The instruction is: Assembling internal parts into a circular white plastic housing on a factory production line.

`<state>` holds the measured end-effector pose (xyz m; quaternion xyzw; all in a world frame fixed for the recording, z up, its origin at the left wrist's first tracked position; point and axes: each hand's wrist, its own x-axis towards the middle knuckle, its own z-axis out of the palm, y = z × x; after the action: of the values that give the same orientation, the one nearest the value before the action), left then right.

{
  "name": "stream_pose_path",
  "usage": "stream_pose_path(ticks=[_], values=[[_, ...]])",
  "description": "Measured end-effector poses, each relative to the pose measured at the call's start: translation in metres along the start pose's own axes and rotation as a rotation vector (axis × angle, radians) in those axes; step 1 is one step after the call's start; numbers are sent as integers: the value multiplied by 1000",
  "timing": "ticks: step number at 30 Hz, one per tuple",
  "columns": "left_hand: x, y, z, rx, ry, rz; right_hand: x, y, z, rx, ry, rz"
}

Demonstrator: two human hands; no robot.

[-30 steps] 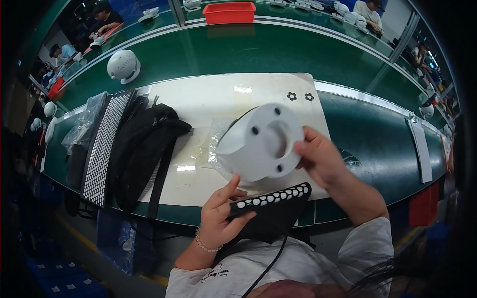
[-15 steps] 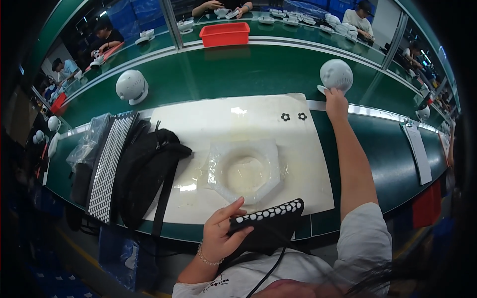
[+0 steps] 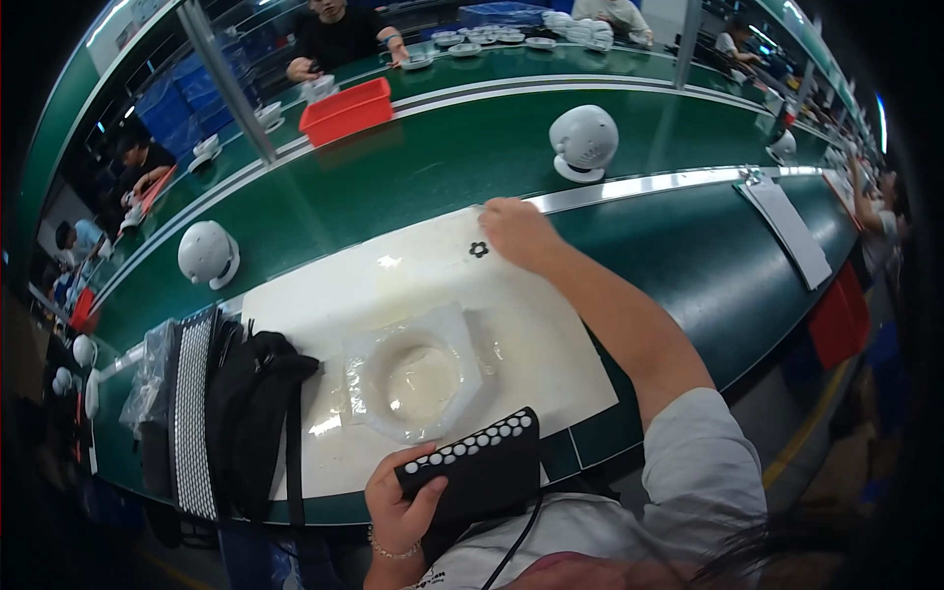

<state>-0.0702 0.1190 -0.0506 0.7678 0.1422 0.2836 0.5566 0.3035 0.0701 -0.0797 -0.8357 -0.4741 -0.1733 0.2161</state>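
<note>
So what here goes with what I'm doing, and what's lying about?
Likely in use: dotted black item in left hand; white mat under right hand; hollow white block; white domed unit beyond that hand.

Probably lying about: black bag; clipboard; clear plastic.

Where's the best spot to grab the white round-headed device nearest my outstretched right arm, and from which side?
Probably the rim of its base, coming from the near side. The white device stands upright, and its thin base shows beneath the round head on that side, with nothing standing in front of it. The broad, curved head looks harder to hold securely.
</note>
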Motion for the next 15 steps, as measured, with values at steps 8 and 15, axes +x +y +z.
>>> stream_pose_path(ticks=[8, 15], values=[[-1, -4, 4, -27, -2, 42, -5, 3, -3, 38, -12, -194], [-3, -12, 2, -44, 4, 32, -5, 1, -11, 65, -201, -18]])
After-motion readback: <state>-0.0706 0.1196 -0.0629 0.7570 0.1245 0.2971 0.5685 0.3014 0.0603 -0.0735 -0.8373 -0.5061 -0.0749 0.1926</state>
